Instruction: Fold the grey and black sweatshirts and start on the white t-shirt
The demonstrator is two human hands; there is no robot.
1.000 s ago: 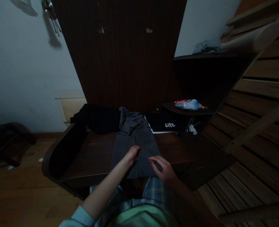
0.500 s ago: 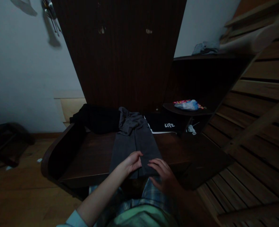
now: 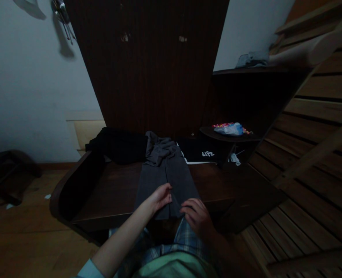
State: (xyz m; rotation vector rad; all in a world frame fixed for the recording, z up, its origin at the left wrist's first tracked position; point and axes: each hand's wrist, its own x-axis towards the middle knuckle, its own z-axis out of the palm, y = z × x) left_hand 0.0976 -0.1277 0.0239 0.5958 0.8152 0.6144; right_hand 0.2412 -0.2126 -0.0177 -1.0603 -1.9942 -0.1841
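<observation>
Dark grey trousers [image 3: 178, 173] lie lengthwise over the dark wooden bench, their two legs side by side toward me and the upper part bunched at the back. My left hand [image 3: 161, 196] is closed in a pinch on the cloth near the line between the legs. At the lower right, my right hand [image 3: 196, 212] has its fingers pressed together on the edge of the right leg near the hem. A small fold of cloth rises between both hands.
Black clothing [image 3: 120, 146] is heaped at the bench's [image 3: 109, 193] back left. A folded black garment [image 3: 196, 150] lettered "LIFE" lies back right, below a small shelf with a plastic bag [image 3: 230, 129]. Wooden slats [image 3: 312, 143] stand on the right.
My right hand has gone from spread fingers to a pinch on the trouser leg's edge. My left hand has shifted slightly left, still on the cloth.
</observation>
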